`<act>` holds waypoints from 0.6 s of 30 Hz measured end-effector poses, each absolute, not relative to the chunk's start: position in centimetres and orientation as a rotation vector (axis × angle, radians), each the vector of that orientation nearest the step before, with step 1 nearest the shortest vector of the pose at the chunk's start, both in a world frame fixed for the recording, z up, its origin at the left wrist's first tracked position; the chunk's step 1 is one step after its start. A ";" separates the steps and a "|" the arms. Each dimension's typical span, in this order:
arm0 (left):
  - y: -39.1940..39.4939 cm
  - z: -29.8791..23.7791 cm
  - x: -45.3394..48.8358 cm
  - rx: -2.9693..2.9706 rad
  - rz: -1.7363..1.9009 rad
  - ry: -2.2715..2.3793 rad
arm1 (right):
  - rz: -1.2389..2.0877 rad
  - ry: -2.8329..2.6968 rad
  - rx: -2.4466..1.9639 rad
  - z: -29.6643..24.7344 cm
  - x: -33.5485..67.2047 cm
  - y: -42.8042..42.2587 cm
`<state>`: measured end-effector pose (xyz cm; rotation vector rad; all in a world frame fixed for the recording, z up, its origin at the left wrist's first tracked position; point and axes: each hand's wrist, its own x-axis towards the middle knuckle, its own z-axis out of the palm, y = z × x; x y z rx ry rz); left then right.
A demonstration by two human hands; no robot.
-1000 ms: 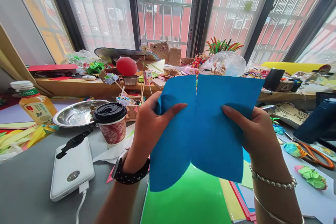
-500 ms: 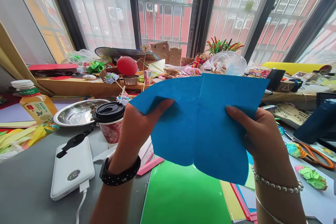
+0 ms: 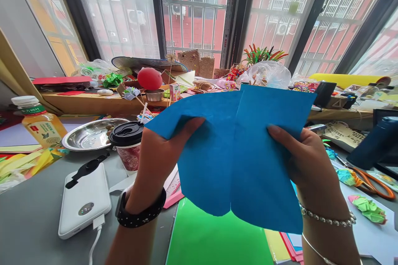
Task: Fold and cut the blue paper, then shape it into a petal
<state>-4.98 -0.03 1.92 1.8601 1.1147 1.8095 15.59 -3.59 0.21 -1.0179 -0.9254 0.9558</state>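
Note:
A blue sheet of paper is held up in front of me, with a crease down its middle and a rounded, notched lower edge. My left hand grips its left part, thumb on the near face and fingers hidden behind. On the right side my right hand pinches it the same way, its thumb pressed on the near face. Below the paper lies a glossy green sheet on the grey table. Just left of my left hand stands a paper cup with a black lid.
To the left are a white power bank with a cable, a steel plate and a juice bottle. Orange-handled scissors and crumpled paper pieces lie at right. A cluttered ledge runs below the windows.
The blue paper's lower edge has come down and toward me, so more of its face shows. Both hands keep their grip, the left one slightly further left.

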 end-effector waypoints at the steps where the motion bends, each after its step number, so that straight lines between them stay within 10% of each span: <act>1: -0.1 1.9 -5.0 1.855 1.815 1.125 | 0.962 -0.925 -1.018 0.2 15.6 -3.6; 18: 0.4 1.1 -4.6 1.823 2.023 1.036 | 0.996 -0.915 -1.063 0.2 15.6 -3.5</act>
